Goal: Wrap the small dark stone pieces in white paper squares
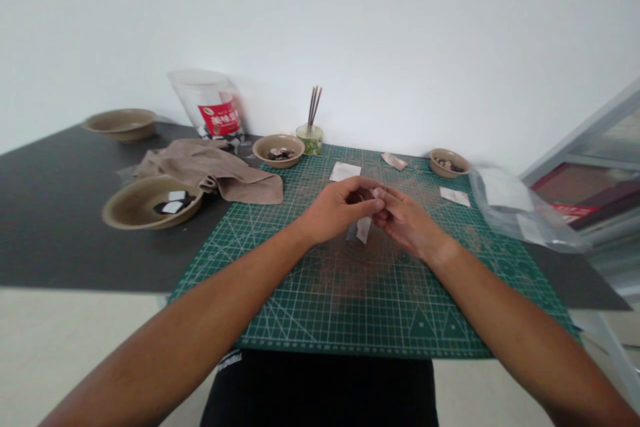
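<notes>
Both hands meet above the middle of a green cutting mat (300, 320). My left hand (340, 207) curls its fingers and thumb toward the right hand's fingertips. My right hand (407, 219) is closed, thumb and fingers pinched together and touching the left hand. Whatever lies between the fingertips is hidden or too small to name. Just below the hands, a small white slip (363, 230) lies on the mat beside a greyish piece. Behind the left hand is a white paper piece (345, 171).
At the left are a bowl with black and white pieces (117, 213), a brown cloth (250, 183), another bowl (123, 125) and a clear tub (200, 97). Small bowls (279, 159) (445, 173), a stick holder (311, 140) and a plastic bag (540, 230) surround the mat.
</notes>
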`<state>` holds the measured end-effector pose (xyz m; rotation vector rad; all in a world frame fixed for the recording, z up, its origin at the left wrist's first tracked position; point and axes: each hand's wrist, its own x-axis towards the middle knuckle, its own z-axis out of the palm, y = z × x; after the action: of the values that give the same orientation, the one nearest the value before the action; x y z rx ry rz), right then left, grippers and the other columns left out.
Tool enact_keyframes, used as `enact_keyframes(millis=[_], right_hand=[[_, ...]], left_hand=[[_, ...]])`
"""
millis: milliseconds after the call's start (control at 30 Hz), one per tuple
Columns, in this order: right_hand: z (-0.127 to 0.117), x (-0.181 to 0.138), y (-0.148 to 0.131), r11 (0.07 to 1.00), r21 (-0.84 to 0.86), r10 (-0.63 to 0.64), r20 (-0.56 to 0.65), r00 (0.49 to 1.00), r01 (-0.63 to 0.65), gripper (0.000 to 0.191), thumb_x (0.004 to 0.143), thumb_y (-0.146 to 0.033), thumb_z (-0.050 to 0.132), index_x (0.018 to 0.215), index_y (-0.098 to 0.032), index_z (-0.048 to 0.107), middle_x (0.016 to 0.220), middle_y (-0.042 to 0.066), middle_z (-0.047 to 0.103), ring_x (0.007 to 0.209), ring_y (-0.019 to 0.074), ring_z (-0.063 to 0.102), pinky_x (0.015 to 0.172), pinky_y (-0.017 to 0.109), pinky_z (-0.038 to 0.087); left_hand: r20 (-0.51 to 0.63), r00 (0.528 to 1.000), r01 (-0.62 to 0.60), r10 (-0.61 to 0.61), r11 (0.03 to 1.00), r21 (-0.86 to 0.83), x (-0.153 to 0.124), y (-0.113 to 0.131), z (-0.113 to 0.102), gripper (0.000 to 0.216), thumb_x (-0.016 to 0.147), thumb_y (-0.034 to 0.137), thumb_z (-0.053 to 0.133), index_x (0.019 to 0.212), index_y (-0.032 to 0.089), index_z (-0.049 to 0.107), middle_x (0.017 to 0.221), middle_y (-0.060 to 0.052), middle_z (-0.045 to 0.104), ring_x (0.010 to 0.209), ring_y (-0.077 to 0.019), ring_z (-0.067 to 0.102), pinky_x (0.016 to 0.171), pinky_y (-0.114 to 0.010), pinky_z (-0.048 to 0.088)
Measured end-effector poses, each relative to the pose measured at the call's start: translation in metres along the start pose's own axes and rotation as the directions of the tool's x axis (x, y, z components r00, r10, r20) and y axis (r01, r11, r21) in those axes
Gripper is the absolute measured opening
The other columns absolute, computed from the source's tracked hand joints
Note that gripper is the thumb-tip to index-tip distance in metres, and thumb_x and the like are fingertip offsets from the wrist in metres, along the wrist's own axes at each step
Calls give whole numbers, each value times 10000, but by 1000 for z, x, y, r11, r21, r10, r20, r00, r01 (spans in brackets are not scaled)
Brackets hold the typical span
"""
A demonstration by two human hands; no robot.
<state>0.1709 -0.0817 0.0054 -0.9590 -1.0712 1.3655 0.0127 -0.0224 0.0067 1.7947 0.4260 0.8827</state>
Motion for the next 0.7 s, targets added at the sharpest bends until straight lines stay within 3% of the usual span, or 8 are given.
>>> enact_keyframes(millis=[200, 367, 700], right_hand=[[1, -2, -1, 1000, -6, 3, 7, 1000, -3, 341, 779, -454, 754, 1011, -211, 694, 677, -47, 485, 586, 105, 347, 537, 258, 278], [2, -4, -2, 999, -33, 2, 55, 998, -1, 294, 784, -469, 748, 844, -198, 649, 664, -40, 499, 594, 107, 343, 549, 258, 274], [-2, -4, 0, 996, -84, 0, 94, 996, 8, 348, 796, -512, 732, 773, -208, 566, 661, -49, 473, 597, 112, 365, 571, 262, 286]], left_hand=[[93, 995, 74, -43, 933, -352, 1, 0, 3, 303, 842, 332, 722, 1051, 125, 649, 803, -48, 711, 736, -171, 684, 716, -302, 519], [80, 995, 80, -56, 935, -346, 1, -2, 0, 264, 835, 337, 739, 977, 123, 678, 723, -28, 683, 615, -106, 592, 554, -218, 395], [89, 990, 139, -113, 915, -378, 1, -2, -1, 291, 844, 419, 704, 848, 135, 642, 741, -57, 687, 675, -147, 628, 583, -247, 404]])
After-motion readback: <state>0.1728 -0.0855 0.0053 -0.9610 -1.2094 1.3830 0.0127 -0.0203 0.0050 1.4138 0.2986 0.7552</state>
